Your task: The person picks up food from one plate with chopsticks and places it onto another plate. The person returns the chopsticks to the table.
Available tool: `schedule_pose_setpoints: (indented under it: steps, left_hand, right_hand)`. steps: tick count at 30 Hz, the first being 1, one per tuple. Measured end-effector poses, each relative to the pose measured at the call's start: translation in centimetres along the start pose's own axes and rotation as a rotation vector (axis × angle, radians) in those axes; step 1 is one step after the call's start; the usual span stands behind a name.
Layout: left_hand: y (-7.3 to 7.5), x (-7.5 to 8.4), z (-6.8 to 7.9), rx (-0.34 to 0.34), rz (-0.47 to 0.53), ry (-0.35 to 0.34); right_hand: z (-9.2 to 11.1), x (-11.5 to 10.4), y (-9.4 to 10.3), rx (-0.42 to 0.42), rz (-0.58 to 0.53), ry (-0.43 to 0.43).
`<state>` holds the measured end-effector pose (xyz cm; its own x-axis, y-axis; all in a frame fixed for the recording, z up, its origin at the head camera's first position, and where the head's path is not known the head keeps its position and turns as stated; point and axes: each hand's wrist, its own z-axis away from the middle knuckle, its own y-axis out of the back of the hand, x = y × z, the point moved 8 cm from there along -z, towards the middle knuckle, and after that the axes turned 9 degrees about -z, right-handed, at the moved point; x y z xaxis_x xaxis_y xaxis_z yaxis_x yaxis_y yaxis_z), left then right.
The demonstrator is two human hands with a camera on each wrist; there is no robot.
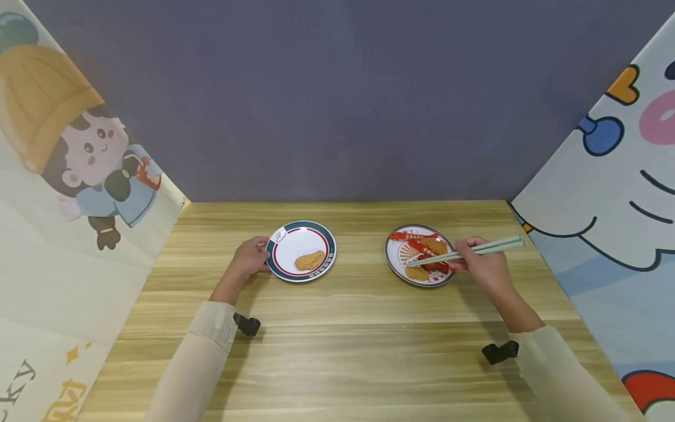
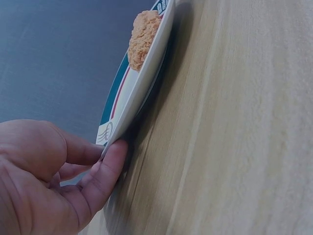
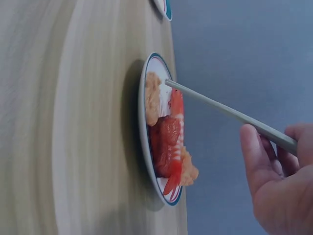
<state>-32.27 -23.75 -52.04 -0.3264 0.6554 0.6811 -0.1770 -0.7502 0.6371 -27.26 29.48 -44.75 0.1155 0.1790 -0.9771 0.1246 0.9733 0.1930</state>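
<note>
My left hand [image 1: 251, 256] pinches the left rim of a white plate [image 1: 295, 243] with a teal band and red ring, thumb above and fingers below in the left wrist view. One breaded fried piece [image 1: 309, 261] lies on that plate. My right hand [image 1: 482, 264] holds a pair of pale green chopsticks [image 1: 495, 245], their tips over the second plate [image 1: 391, 258]. This plate carries red shrimp [image 1: 406, 236], a glazed reddish-brown meat piece [image 3: 165, 142] and two breaded pieces, one [image 3: 152, 98] near the chopstick tips. Nothing shows between the tips.
Both plates are towards the back of a wood-grain table [image 1: 337, 351]. A grey wall [image 1: 337, 105] rises behind it, and printed cartoon panels flank the left and right. Black camera mounts [image 1: 246, 324] sit at both wrists.
</note>
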Motion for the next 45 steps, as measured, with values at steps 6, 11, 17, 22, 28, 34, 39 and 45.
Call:
schedule_pose_setpoints:
  steps: [6,11,17,22,28,34,39,45]
  left_hand:
    - [0.0,-0.1,0.0,-0.008,0.014,0.007]
    - [0.0,0.0,0.0,0.004,0.005,-0.003]
    - [0.0,0.0,0.0,0.007,0.003,-0.006]
    - [0.0,0.0,0.0,0.011,-0.002,-0.006]
    - [0.0,0.2,0.1,0.022,-0.015,-0.016]
    - [-0.1,0.1,0.1,0.018,-0.019,-0.014]
    - [-0.1,0.0,-0.1,0.012,-0.013,-0.005]
    - [-0.1,0.0,0.0,0.008,-0.012,0.002]
  right_hand:
    - [0.5,0.2,-0.2,-0.08,0.045,-0.003]
    - [0.6,-0.2,0.0,-0.085,0.021,0.067]
    - [0.5,-0.7,1.1,-0.024,-0.012,0.155]
    - [0.5,-0.6,1.6,-0.018,-0.007,0.174]
    - [0.5,-0.4,1.7,-0.02,-0.004,0.183]
    - [0.6,-0.3,1.6,-0.03,-0.021,0.179]
    - [0.6,-0.2,1.3,-0.048,-0.019,0.176]
    - [0.6,0.1,0.6,-0.075,0.008,0.203]
